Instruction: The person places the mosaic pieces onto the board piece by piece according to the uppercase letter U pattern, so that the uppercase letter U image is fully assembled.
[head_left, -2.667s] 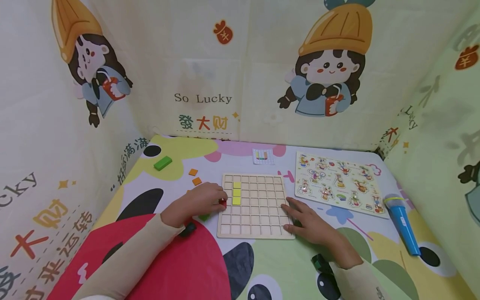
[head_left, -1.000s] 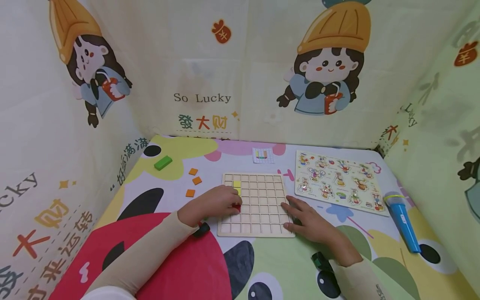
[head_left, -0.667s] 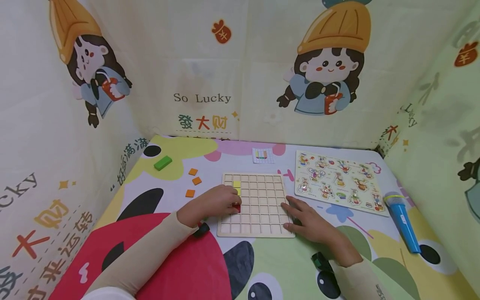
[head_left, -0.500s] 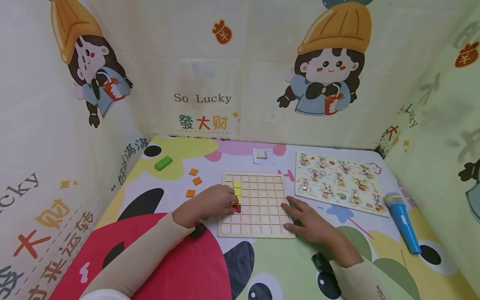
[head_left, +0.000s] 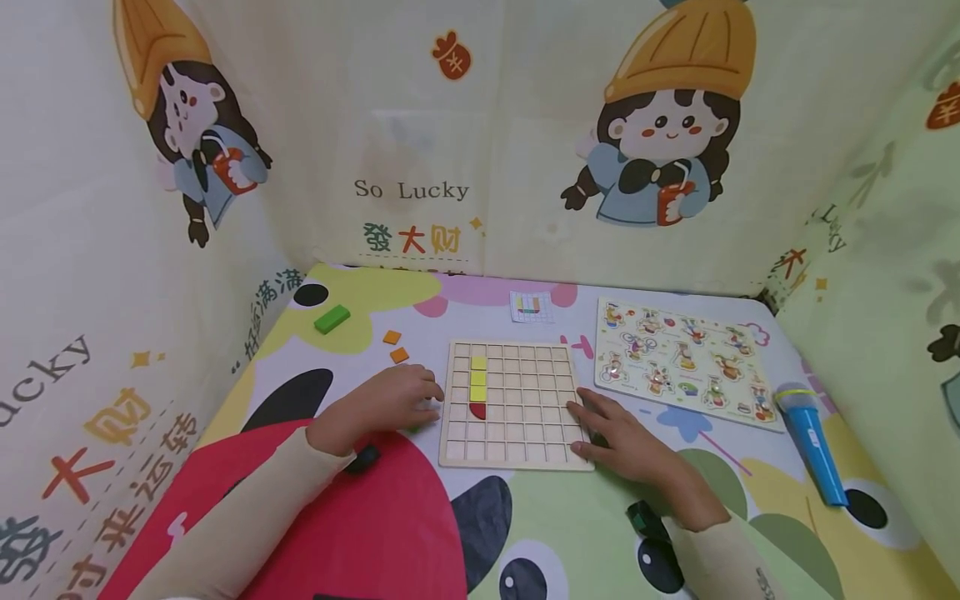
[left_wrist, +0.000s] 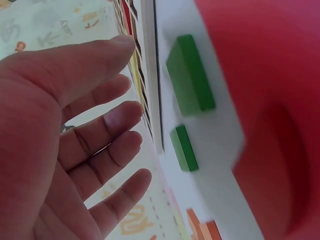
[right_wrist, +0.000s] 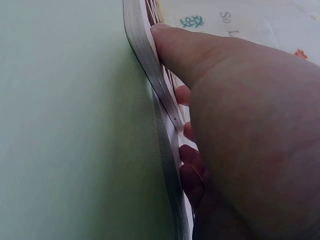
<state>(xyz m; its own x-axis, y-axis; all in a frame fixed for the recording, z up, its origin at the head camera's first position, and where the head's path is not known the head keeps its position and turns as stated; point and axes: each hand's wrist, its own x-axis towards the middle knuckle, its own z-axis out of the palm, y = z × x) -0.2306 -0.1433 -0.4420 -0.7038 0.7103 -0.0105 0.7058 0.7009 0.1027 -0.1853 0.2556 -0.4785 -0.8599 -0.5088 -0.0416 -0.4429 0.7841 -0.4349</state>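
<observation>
A wooden grid board lies on the table. In one of its left columns stand yellow tiles, with a red piece with a rounded corner directly below them. My left hand hovers just left of the board, fingers loosely extended and holding nothing. Beside it in the left wrist view are two green blocks, a larger one and a smaller one, mostly covered by the hand in the head view. My right hand rests on the board's right edge, its thumb touching the rim in the right wrist view.
Orange tiles and a long green block lie at the back left. Behind the board is a small pattern card. A picture puzzle board and a blue toy microphone lie to the right.
My left hand brought the red piece onto the board, set it below the yellow tiles, let go and drew back left. The right hand stayed on the board's edge.
</observation>
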